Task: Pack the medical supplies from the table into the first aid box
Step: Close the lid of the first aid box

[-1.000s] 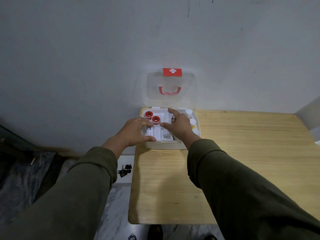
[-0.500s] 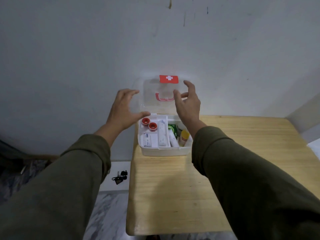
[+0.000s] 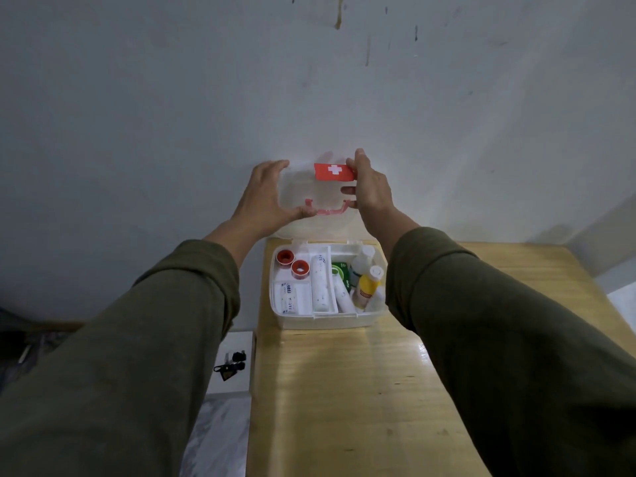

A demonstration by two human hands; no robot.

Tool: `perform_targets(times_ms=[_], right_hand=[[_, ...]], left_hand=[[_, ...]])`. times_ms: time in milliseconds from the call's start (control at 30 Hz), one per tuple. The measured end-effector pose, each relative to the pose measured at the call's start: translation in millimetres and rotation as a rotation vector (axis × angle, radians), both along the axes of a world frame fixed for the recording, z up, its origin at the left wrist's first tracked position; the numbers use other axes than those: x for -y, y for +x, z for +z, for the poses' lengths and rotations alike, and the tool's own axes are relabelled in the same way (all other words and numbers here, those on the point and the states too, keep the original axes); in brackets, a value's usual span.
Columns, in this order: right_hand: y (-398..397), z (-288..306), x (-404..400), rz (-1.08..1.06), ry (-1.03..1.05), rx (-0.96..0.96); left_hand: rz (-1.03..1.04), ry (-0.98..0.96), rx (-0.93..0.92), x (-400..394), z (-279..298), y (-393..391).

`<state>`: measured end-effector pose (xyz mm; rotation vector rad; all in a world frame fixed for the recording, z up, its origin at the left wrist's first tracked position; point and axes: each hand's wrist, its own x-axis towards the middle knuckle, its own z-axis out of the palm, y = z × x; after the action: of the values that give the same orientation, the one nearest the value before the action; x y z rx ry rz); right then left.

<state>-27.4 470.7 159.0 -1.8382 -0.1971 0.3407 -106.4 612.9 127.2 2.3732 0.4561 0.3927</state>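
Nearest the camera, two olive sleeves reach forward over the wooden table (image 3: pixel 344 390). The first aid box (image 3: pixel 327 320) is the landmark: it sits at the far left corner of the table, against the wall, its base open. Inside the box, the left part holds two red-cored tape rolls (image 3: pixel 292 263) at the far side, a flat white packet (image 3: pixel 288 297) nearer, and a long white bandage roll (image 3: pixel 319 282) beside them. The right part of the box holds a green packet (image 3: pixel 340 271), a white tube, and bottles, among them a yellow bottle (image 3: pixel 367 287) with a white cap.

Above and behind the box, its clear lid (image 3: pixel 309 191) stands upright against the wall. The left hand (image 3: pixel 265 197) grasps the lid's left edge, thumb on the near face by the red handle (image 3: pixel 327 210), fingers curled over the top. The right hand (image 3: pixel 370 187) grips the right edge, fingertips beside the red cross label (image 3: pixel 334 172).
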Motion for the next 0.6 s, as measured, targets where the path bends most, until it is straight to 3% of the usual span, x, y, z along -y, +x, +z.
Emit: perform_targets(times_ms=[267,600], right_hand=[[-24,3,19,-0.062,0.095,0.004],[-91,-22,66,-0.065,0.163,-0.022]], left_hand=[[-0.014,-0.076,0.062,15,3,-23],[-0.03,0.05,0.05,58,-17,-88]])
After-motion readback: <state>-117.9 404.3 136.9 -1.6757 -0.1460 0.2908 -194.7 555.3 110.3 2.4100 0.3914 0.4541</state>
